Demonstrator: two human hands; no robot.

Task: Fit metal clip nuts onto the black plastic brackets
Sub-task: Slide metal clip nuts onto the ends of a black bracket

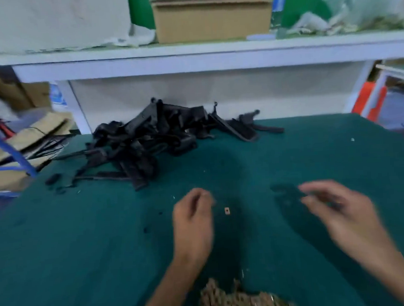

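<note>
Bench arrangement during clip-nut fitting. My right hand (336, 206), blurred, curls round a dark black plastic bracket (286, 192), lifted clear of the green felt mat (83, 243) so its edge is free. My left hand (193, 215) has loosely curled fingers; whether it pinches anything I cannot tell. One small tan metal clip nut (227, 210) lies between my hands; the heap of clip nuts (240, 299) sits nearest me, the pile of black brackets (148, 142) at the far edge

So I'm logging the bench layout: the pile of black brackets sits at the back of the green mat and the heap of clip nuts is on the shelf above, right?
Not quite. The black brackets do sit at the back of the green mat, but the heap of clip nuts is on the mat's near edge, between the person's forearms, as the head view shows. The shelf holds a cardboard box.
</note>
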